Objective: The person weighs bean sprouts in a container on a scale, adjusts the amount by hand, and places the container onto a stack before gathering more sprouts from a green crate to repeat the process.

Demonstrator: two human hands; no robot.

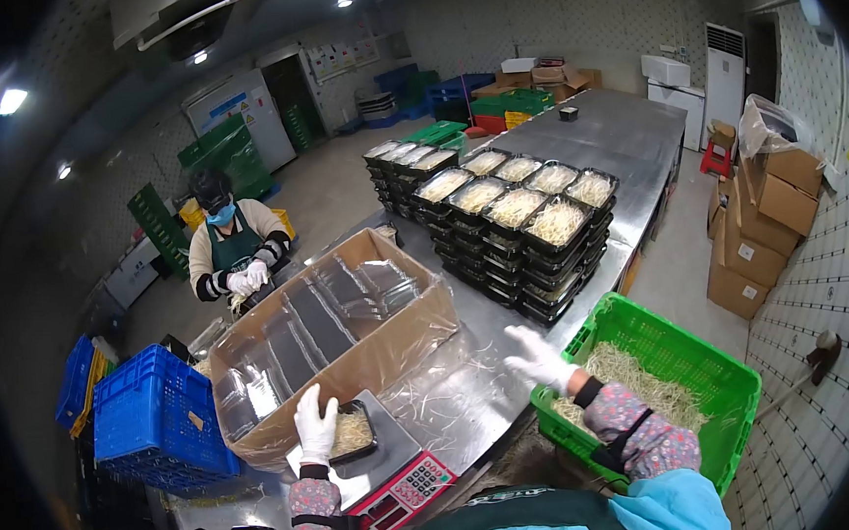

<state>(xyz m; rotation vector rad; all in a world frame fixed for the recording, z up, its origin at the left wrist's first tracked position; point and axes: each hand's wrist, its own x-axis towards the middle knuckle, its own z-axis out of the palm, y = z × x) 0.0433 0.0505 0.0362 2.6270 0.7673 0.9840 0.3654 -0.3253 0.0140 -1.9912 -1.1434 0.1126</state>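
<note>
My left hand (316,425), in a white glove, is at the left edge of a black tray of bean sprouts (352,434), its fingers stretched out and the thumb apart. The tray rests on the plate of a weighing scale (380,447) with a red keypad panel. My right hand (541,359), also gloved, hovers with fingers spread between the steel table and a green crate (742,410). Loose bean sprouts (639,378) lie in that crate, beneath my right forearm. Both of my hands are open.
A cardboard box (390,341) of clear lids stands ahead of my left hand. Filled trays (519,214) are stacked on the steel table (622,138). A blue crate (159,412) is at the left. Across the table a co-worker (235,234) handles a tray. Stray sprouts litter the tabletop.
</note>
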